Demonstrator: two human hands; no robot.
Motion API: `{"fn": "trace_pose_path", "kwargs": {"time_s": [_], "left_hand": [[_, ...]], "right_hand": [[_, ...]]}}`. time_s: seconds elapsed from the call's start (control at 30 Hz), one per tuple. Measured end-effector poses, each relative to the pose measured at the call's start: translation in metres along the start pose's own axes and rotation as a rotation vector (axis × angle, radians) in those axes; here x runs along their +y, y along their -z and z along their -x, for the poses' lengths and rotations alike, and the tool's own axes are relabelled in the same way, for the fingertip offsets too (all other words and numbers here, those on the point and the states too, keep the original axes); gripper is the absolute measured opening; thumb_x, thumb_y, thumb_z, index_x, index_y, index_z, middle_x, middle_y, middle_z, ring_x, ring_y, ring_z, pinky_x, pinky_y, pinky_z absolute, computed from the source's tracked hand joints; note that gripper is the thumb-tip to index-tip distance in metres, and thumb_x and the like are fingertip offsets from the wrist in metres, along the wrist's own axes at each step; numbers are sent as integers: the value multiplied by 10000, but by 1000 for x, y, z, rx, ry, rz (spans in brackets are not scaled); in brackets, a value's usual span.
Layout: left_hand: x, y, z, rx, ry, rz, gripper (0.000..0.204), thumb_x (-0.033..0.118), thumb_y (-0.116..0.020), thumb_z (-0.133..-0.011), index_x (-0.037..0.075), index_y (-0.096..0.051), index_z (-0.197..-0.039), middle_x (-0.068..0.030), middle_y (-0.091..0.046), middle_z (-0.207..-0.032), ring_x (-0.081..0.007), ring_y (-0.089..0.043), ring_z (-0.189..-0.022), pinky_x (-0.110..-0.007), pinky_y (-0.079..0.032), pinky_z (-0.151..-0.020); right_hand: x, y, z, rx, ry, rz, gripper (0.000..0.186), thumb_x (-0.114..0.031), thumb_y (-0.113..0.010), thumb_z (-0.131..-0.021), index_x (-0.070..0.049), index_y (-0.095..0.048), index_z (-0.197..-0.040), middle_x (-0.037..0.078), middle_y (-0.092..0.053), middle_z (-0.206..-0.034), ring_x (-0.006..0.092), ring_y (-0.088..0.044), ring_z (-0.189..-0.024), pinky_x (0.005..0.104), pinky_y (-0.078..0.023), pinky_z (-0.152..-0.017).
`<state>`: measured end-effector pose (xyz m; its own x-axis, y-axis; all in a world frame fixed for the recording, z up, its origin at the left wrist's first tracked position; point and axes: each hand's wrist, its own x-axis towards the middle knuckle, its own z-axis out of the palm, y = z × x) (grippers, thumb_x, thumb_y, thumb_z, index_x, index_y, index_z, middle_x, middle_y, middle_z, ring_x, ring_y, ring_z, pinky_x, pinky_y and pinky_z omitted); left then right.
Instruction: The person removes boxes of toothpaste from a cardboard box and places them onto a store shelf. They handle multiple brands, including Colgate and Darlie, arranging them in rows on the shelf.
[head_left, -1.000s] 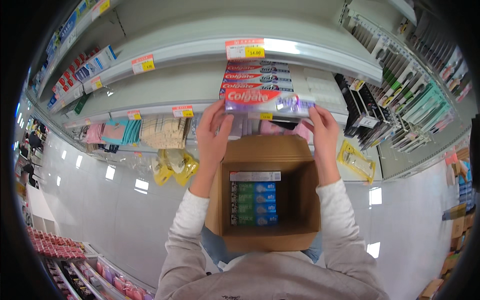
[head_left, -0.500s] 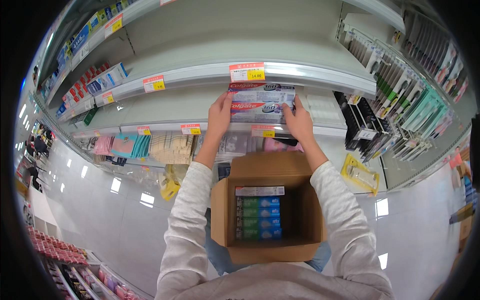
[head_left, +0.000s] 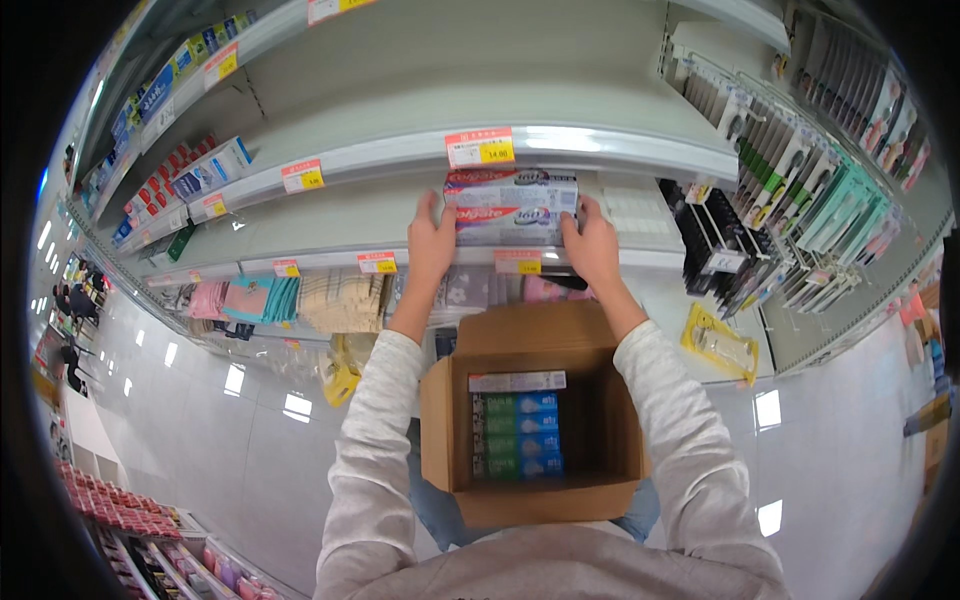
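Note:
My left hand (head_left: 432, 240) and my right hand (head_left: 592, 240) grip both ends of white toothpaste boxes with red and purple print (head_left: 508, 222), stacked on a shelf (head_left: 350, 212) just behind its front edge. How many boxes lie under the top ones is hidden. Below my hands an open cardboard carton (head_left: 535, 330) sits over my lap, holding several green-and-blue boxes (head_left: 515, 440) and a white box (head_left: 515, 381) along one side.
An upper shelf lip (head_left: 600, 140) overhangs the stack. Hanging toothbrush packs (head_left: 800, 200) fill the right side; boxed goods (head_left: 185, 170) stand at left. Folded cloths (head_left: 255, 300) lie below. A yellow packet (head_left: 718, 345) is at right. People (head_left: 75, 305) are in the far left aisle.
Since a second ago the front box has moved back in line with the stack, and my hands have closed inward around the boxes. The last half second shows only slight movement.

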<state>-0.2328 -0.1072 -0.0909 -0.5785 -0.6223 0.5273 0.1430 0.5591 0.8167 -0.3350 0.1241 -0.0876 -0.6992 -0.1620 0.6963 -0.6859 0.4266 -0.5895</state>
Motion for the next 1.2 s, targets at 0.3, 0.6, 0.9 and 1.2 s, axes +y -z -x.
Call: {"fn": "trace_pose_path", "kwargs": {"time_s": [0.3, 0.6, 0.9, 1.2], "left_hand": [[78, 70, 172, -511, -73, -96, 292, 109, -686, -883, 44, -636, -1163, -161, -665, -1161, -371, -622, -1106, -412, -489, -947], [39, 83, 297, -712, -201, -426, 195, 104, -699, -857, 59, -674, -1045, -94, -695, -1031, -324, -646, -988, -425, -504, -897], [37, 79, 293, -688, -110, -349, 177, 97, -683, -875, 52, -680, -1047, -103, -697, -1009, -324, -662, -942, -415, -514, -824], [44, 80, 288, -479, -109, -220, 428, 90, -721, -847, 70, -599, -1257, -152, -620, -1253, -361, -596, -1148, -409, -494, -948]], "right_hand": [[-24, 76, 128, -905, -244, -555, 173, -142, -617, -910, -10, -686, -998, 113, -728, -859, 223, -709, -807, 320, -544, -746], [44, 27, 235, -1151, -558, 429, 518, -369, -723, -801, 59, -692, -1090, 263, -700, -1114, 378, -685, -1073, 440, -543, -912], [113, -29, 287, -814, -744, -292, 537, -201, -828, -712, 81, -659, -1137, 197, -724, -1050, 280, -696, -982, 357, -525, -890], [11, 78, 205, -901, -586, -209, 460, -171, -856, -735, -4, -664, -1118, 146, -667, -951, 268, -653, -843, 372, -530, -805]]}}
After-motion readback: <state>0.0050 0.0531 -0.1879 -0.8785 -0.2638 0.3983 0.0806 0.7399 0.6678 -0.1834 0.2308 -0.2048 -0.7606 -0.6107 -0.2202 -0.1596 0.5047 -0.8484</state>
